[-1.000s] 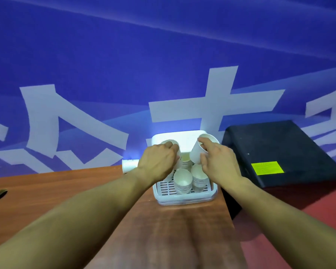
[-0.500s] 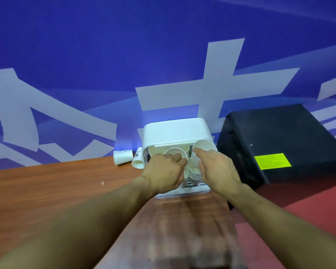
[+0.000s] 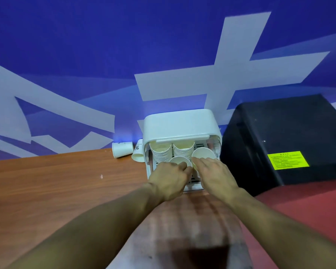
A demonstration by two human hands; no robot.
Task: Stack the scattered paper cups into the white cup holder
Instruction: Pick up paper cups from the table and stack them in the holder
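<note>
1. The white cup holder [image 3: 179, 123] is a rounded plastic box on the desk [image 3: 66, 181], with its open front facing the camera.
2. Inside, a left stack [image 3: 161, 154] and a middle stack [image 3: 182, 150] of nested paper cups lie side by side.
3. The front cup [image 3: 179, 161] is held at the opening by the left grip [image 3: 169, 179].
4. The right cup [image 3: 204, 153] is held beside it by the right grip [image 3: 215, 175].
5. 2 loose printed cups lie just left of the holder: the far loose cup [image 3: 122, 149] on its side, and the near loose cup [image 3: 137, 152] against the holder's wall.
</note>
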